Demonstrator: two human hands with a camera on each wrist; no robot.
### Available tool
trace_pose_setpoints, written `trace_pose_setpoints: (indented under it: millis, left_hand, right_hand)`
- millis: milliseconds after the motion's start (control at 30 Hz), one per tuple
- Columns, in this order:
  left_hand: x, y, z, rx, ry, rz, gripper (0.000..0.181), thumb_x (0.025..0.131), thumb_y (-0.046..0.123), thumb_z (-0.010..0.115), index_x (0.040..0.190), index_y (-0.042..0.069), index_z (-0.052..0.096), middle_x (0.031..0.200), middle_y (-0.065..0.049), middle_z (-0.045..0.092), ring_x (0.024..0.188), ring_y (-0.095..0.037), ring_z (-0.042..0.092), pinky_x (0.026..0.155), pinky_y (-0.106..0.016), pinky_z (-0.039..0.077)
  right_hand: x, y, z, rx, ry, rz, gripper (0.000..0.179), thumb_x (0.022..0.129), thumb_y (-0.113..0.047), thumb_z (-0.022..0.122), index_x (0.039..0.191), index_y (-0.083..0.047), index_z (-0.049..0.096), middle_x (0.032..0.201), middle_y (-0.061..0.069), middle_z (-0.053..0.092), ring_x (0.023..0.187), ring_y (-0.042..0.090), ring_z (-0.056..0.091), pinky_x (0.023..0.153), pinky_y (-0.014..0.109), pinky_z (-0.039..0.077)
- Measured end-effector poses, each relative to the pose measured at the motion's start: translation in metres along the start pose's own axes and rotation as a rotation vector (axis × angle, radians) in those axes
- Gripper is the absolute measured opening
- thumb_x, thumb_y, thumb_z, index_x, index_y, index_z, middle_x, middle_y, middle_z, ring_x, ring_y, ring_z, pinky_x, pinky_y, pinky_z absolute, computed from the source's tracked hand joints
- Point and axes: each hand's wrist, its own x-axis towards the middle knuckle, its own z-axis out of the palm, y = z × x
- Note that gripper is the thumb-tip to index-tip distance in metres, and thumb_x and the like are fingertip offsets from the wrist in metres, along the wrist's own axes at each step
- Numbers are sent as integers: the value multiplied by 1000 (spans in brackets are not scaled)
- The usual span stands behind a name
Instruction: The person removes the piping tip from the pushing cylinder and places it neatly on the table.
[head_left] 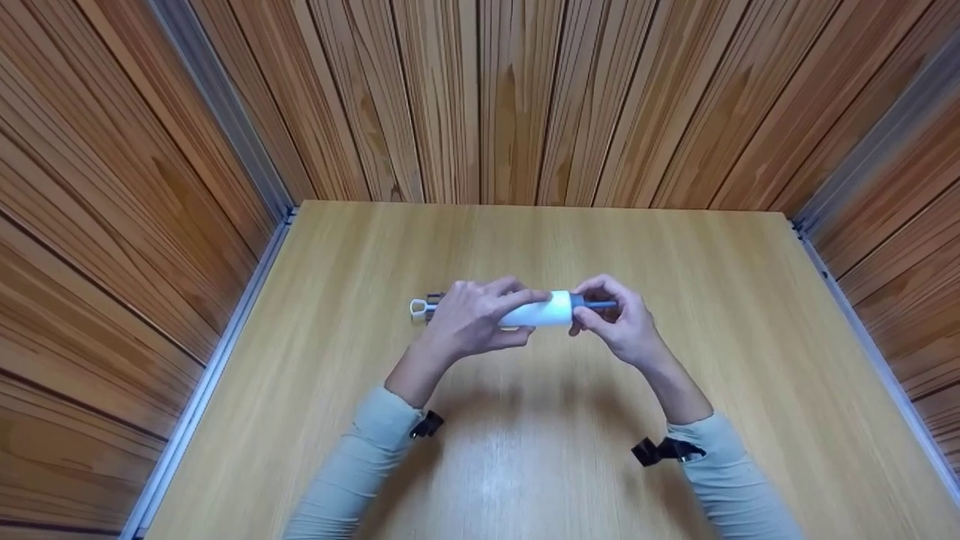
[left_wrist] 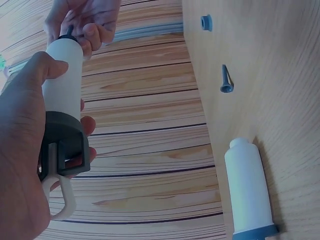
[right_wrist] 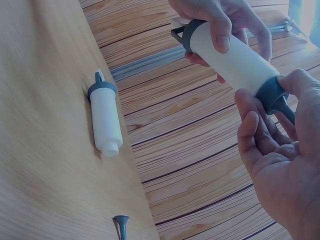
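A white icing syringe (head_left: 555,309) with a grey collar at each end lies across both hands, raised off the table. My left hand (head_left: 469,319) holds its barrel, thumb on one side and fingers round the other. At the left end a pale plunger ring (left_wrist: 65,200) sticks out past the grey handle. With thumb and fingers, my right hand (head_left: 628,322) pinches the grey nozzle collar (right_wrist: 270,92) at the right end. A slim grey nozzle tip (head_left: 602,304) points to the right. The right palm faces up in the right wrist view.
A second white syringe (left_wrist: 248,187) lies on the wooden table (head_left: 315,420), mostly hidden behind the hands in the head view. A grey funnel-shaped nozzle (left_wrist: 226,82) and a small grey ring (left_wrist: 206,22) lie nearby. Wood-panelled walls (head_left: 517,105) enclose the table.
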Motion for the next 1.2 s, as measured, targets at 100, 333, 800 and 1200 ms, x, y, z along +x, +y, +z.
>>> trace_pose_setpoints:
  millis: [100,333,800,1200]
  left_hand:
    - [-1,0,0,1,-23,-4,44,93,35,90,135,25,77,114,-5,84,75,-22,81,58,-32,62]
    - [-2,-1,-1,33,-32,0,45,95,37,89,137,26,78,113,-3,83,69,-19,77,56,-30,59]
    - [1,1,2,-26,-29,-16,47,97,35,87,142,26,75,113,-6,83,68,-20,74,57,-29,58]
    - [-2,3,3,48,-1,-8,49,95,36,91,141,28,76,113,-3,82,70,-18,76,57,-28,59]
  right_hand:
    - [0,3,0,2,-11,-14,24,104,16,62,126,20,55,110,-8,73,84,6,74,77,23,68]
    - [3,4,0,-7,-18,-39,26,101,19,62,127,20,57,113,-9,74,85,6,74,77,22,67]
    - [2,0,-8,3,-14,-76,27,96,24,64,123,24,60,111,-10,78,86,5,78,79,21,67]
    - [-1,-3,0,-126,29,11,24,107,10,64,131,12,62,113,-8,72,85,7,77,82,22,67]
